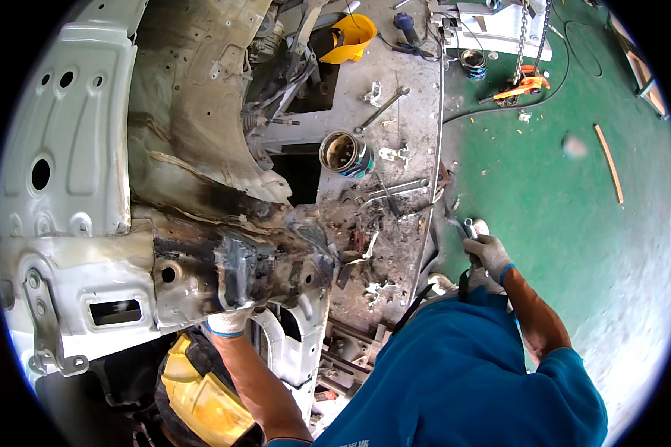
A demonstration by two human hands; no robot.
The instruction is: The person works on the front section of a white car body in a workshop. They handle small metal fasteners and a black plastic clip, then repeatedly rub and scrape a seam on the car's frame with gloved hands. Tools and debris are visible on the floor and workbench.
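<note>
scorched metal section (279, 264) of a vehicle body lies in front of me, a little left of my middle, blackened and brown along its top and joined on its left to a pale metal panel (101, 272) with a rectangular slot. my left hand (229, 322), in a pale glove with a blue cuff, is at the lower edge of this section; my fingers are hidden by the metal, so i cannot tell whether they are closed on it or apart. below that forearm's left side is a yellow piece (205, 395) set against something black.

my right hand (488, 255), also gloved, is well apart from the section, out on my right side, clamped around a metal tool (469, 226) whose ring-shaped end sticks up past my fingers.

between the vehicle and the green floor (529, 179) runs a grey, dirt-strewn platform (417, 82). on it i see an open can (347, 155), dark and stained inside, and beyond it a long wrench (382, 110) lying at a slant. a yellow bowl-shaped thing (350, 39) is near the far end. on the floor to the right, an orange hoist (522, 88) lies by its chains (520, 48), and farther right is a narrow orange-brown strip (609, 164).
</note>
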